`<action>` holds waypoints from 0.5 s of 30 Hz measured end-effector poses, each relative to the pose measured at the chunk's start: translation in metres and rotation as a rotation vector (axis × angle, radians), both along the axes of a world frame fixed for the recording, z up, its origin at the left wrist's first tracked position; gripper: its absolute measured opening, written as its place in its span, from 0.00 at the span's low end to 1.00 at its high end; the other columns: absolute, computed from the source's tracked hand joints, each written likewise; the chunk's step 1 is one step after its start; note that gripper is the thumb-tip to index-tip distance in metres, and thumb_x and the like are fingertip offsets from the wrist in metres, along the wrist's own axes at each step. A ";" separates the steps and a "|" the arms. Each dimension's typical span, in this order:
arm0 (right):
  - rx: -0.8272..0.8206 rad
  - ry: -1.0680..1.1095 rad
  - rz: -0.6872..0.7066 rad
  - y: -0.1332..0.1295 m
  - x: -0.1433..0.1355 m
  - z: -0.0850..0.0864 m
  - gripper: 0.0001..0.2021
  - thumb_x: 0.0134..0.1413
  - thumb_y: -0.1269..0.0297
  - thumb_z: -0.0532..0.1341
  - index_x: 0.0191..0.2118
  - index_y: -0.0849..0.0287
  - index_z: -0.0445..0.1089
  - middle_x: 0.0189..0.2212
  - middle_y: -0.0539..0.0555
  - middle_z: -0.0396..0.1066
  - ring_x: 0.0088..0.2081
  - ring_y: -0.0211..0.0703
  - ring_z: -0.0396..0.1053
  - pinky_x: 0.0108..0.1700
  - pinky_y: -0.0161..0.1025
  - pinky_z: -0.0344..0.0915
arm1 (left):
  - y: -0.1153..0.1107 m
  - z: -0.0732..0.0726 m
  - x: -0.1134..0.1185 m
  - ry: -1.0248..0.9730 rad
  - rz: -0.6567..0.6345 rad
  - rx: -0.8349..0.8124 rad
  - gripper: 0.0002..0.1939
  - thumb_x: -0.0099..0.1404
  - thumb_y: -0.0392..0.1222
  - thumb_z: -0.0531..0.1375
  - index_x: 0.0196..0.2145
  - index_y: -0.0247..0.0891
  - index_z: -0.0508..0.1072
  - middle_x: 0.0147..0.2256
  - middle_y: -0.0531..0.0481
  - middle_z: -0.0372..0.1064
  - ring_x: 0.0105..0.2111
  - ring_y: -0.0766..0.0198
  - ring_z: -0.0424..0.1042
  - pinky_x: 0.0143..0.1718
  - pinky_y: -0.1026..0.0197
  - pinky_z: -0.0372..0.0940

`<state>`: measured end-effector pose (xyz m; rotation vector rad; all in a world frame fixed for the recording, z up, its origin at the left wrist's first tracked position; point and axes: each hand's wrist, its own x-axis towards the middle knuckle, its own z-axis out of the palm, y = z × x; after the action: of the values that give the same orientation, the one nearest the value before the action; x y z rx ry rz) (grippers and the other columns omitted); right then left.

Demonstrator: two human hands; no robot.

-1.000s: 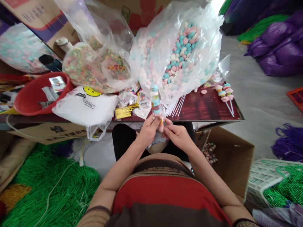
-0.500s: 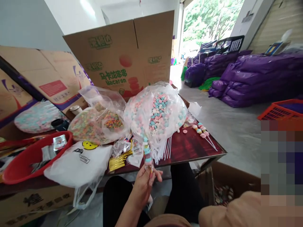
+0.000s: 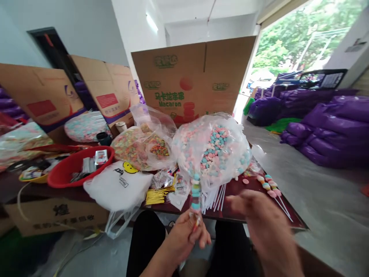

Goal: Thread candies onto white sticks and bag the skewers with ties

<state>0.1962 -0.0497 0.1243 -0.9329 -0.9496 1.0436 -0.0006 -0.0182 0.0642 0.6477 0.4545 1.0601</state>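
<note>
Centrally, the wrapped candy skewer (image 3: 195, 195) stands in your left hand (image 3: 188, 231), in front of the near edge of the dark red table (image 3: 235, 188). Its long axis runs almost straight up the view, with the free tip directed away from you, toward the large bag of candies (image 3: 187, 148), and the lower end directed back toward your body. From this angle the tip overlaps the bag's lower part; whether the two touch cannot be told.

Note the stacked form: rounded pieces sit one upon another in a narrow column, pale blue at the tip, then blue and yellowish-green, a darker band, blue again and pink just above your fingers. A clear, glossy wrapper encloses the column and gathers at the grip, where a small orange-red patch shows. Your left hand is closed around this lower end, thumb uppermost.

Your right hand (image 3: 259, 215) is raised at the table's near right, apart from the skewer, and blurred; you cannot tell from this view whether it is open or holding anything. Between skewer and right hand lie white sticks (image 3: 213, 199); beyond that hand, two finished-looking skewers (image 3: 270, 186) lie side by side, their sticks slanting toward the near right corner.
</note>
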 end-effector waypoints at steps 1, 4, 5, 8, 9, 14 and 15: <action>-0.045 0.027 0.107 0.021 -0.013 -0.001 0.24 0.48 0.43 0.73 0.49 0.49 0.81 0.39 0.58 0.82 0.43 0.55 0.78 0.53 0.53 0.72 | -0.003 -0.001 0.002 -0.055 -0.074 0.015 0.24 0.62 0.58 0.69 0.27 0.38 0.66 0.12 0.64 0.49 0.14 0.70 0.61 0.27 0.62 0.70; -0.180 0.195 0.470 0.052 -0.049 -0.009 0.39 0.39 0.35 0.74 0.56 0.52 0.78 0.40 0.61 0.81 0.43 0.56 0.78 0.55 0.56 0.71 | -0.010 -0.006 0.007 -0.154 -0.272 0.032 0.26 0.61 0.61 0.69 0.27 0.39 0.63 0.12 0.63 0.48 0.12 0.72 0.55 0.21 0.65 0.67; -0.196 0.248 0.537 0.053 -0.057 -0.010 0.39 0.39 0.35 0.74 0.55 0.53 0.78 0.38 0.60 0.81 0.41 0.55 0.78 0.54 0.56 0.71 | -0.011 -0.008 0.007 -0.161 -0.307 0.030 0.26 0.61 0.61 0.69 0.27 0.39 0.62 0.12 0.63 0.49 0.12 0.72 0.54 0.20 0.65 0.66; -0.190 0.269 0.556 0.048 -0.070 -0.009 0.25 0.44 0.45 0.76 0.46 0.53 0.81 0.25 0.52 0.76 0.33 0.48 0.76 0.54 0.55 0.71 | -0.011 -0.012 0.002 -0.167 -0.320 0.061 0.25 0.60 0.61 0.70 0.32 0.41 0.63 0.13 0.65 0.49 0.12 0.72 0.53 0.19 0.67 0.64; -0.194 0.252 0.523 0.048 -0.072 -0.008 0.21 0.45 0.48 0.76 0.43 0.53 0.81 0.23 0.50 0.74 0.30 0.46 0.75 0.53 0.55 0.72 | -0.010 -0.012 -0.003 -0.162 -0.313 0.082 0.26 0.59 0.61 0.71 0.34 0.41 0.62 0.13 0.65 0.49 0.12 0.72 0.53 0.18 0.67 0.63; -0.323 0.119 0.243 0.060 -0.083 -0.015 0.23 0.37 0.49 0.79 0.40 0.51 0.79 0.28 0.51 0.79 0.31 0.46 0.76 0.43 0.48 0.75 | -0.002 0.004 -0.029 0.378 -0.119 0.283 0.24 0.64 0.63 0.64 0.40 0.41 0.65 0.20 0.61 0.58 0.18 0.71 0.58 0.26 0.65 0.60; -0.315 0.078 0.176 0.063 -0.088 -0.019 0.23 0.35 0.49 0.80 0.39 0.53 0.79 0.29 0.52 0.80 0.33 0.47 0.77 0.43 0.47 0.75 | 0.000 0.008 -0.034 0.585 -0.019 0.346 0.20 0.68 0.60 0.61 0.42 0.39 0.67 0.23 0.57 0.62 0.22 0.69 0.62 0.29 0.64 0.61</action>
<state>0.1086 0.0133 0.1056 -1.0713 -0.8263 1.3975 -0.0342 -0.0186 0.0724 1.2800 0.7743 0.9272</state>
